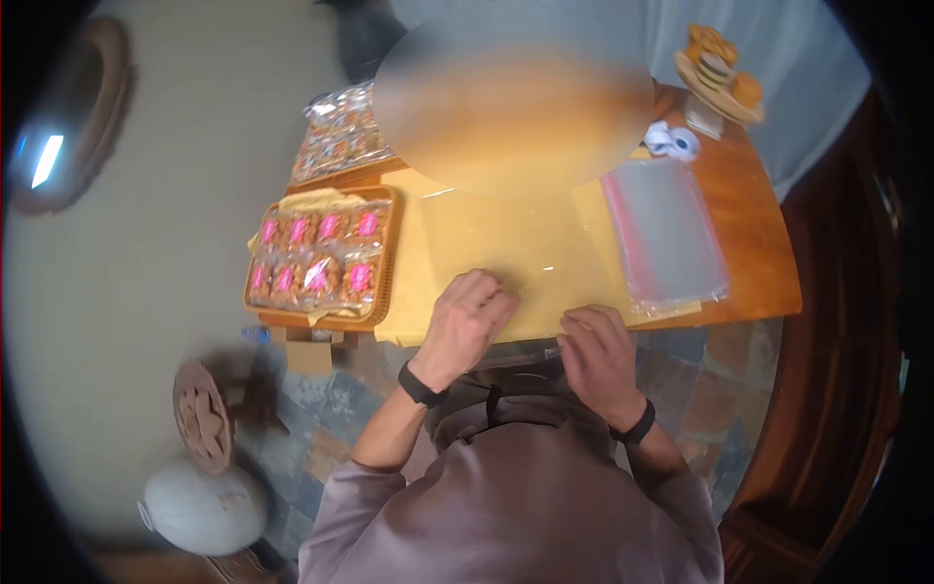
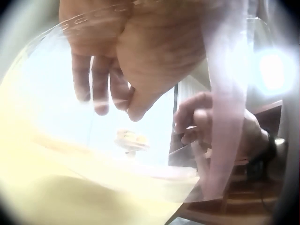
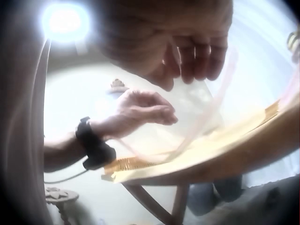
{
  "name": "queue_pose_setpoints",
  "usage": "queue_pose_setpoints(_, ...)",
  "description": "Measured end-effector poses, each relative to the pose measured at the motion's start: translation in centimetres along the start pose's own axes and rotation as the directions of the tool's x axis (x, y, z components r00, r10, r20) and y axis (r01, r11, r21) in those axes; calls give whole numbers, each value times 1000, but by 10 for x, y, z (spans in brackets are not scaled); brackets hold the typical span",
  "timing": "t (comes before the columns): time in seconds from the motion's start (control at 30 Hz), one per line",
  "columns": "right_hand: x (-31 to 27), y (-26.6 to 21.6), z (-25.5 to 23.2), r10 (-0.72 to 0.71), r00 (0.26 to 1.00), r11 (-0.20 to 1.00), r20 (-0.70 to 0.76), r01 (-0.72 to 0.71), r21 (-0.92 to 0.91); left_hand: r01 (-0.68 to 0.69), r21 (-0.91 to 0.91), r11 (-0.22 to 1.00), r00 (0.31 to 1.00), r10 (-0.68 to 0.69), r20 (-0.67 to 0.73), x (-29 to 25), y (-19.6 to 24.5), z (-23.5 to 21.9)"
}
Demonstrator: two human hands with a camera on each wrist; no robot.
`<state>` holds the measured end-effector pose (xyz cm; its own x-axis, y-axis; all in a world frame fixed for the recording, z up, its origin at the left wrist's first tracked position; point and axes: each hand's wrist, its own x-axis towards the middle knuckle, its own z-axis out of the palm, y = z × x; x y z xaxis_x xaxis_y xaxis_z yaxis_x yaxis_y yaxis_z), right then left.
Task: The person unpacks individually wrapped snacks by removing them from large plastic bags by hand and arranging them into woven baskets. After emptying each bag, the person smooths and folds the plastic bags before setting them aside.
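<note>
A clear plastic bag (image 1: 511, 229) with a pale pink strip (image 2: 227, 126) along its edge spreads over the yellow sheet (image 1: 404, 292) in front of the person. My left hand (image 1: 472, 321) pinches the film between thumb and forefinger, close over the sheet's near edge. To its right, my right hand (image 1: 598, 355) grips the bag's edge at the table's front, fingers bent. In the left wrist view the transparent film passes across my left hand (image 2: 136, 51). Film shows by the thumb of my right hand (image 3: 187, 51) in the right wrist view.
A wicker tray (image 1: 387, 263) of wrapped brown snacks with pink labels stands at left, with more wrapped packs (image 1: 341, 136) behind. A stack of flat clear bags (image 1: 671, 234) lies at right. Beyond are a white roll (image 1: 673, 142) and a food display (image 1: 720, 78).
</note>
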<state>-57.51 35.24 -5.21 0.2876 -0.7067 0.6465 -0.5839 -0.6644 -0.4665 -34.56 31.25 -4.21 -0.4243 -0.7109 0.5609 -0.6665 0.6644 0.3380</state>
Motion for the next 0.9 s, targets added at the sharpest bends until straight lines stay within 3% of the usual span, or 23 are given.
queue_pose_setpoints(0.07, 16, -8, -12, -21, 1000, 999, 17, 20, 48, -3, 66, 998, 1000, 4, -20, 2, 0, 2)
queue_pose_setpoints(0.13, 43, -30, -45, 107, 993, 882, 58, -122, 456, -30, 124, 992, 999, 33, -23, 0, -2, 0)
queue_pose_setpoints(0.17, 59, -41, -61, 34, 999, 785, 37, -50, 617, 0, 151, 989, 1000, 1, -2, -1, -3, 1)
queue_pose_setpoints(0.2, 72, -53, -80, -24, 1000, 660, -2, 18, 751, 19, 172, 985, 999, -24, 26, -1, -5, 3)
queue_pose_setpoints(0.23, 70, -68, -104, 67, 992, 431, 109, -127, 893, -3, 165, 986, 999, -4, 42, -4, -8, 7)
queue_pose_setpoints(0.27, 74, -75, -111, -45, 990, 200, 136, -125, 972, 11, 182, 983, 999, -20, 51, -9, -11, 11)
queue_pose_setpoints(0.33, 28, -89, -121, 18, 998, 238, 58, -61, 969, -15, 174, 985, 997, 0, 82, -13, -10, 15)
queue_pose_setpoints(0.37, 67, -51, -140, 38, 999, 266, 9, -19, 964, 22, 161, 987, 997, -32, 65, -15, -8, 15)
queue_pose_setpoints(0.43, 79, -64, -116, 48, 997, 314, -67, 49, 948, 103, 134, 986, 992, -111, 54, -20, -5, 14)
queue_pose_setpoints(0.57, 73, -64, -120, 13, 980, 344, -197, 181, 921, 107, 119, 987, 993, -113, 42, -22, -1, 7)
queue_pose_setpoints(0.63, 46, -62, -133, -36, 969, 381, -245, 240, 893, 111, 121, 986, 993, -115, 22, -23, 1, 7)
queue_pose_setpoints(0.73, 68, -58, -123, -142, 937, 453, -320, 349, 820, 107, 125, 986, 994, -109, 16, -20, 4, 4)
queue_pose_setpoints(0.77, 50, -63, -140, -178, 926, 463, -333, 378, 802, 113, 110, 987, 993, -115, 15, -21, 5, 5)
queue_pose_setpoints(0.9, 25, -56, -148, -325, 864, 435, -385, 498, 750, 137, 85, 987, 990, -139, 19, -23, 4, 6)
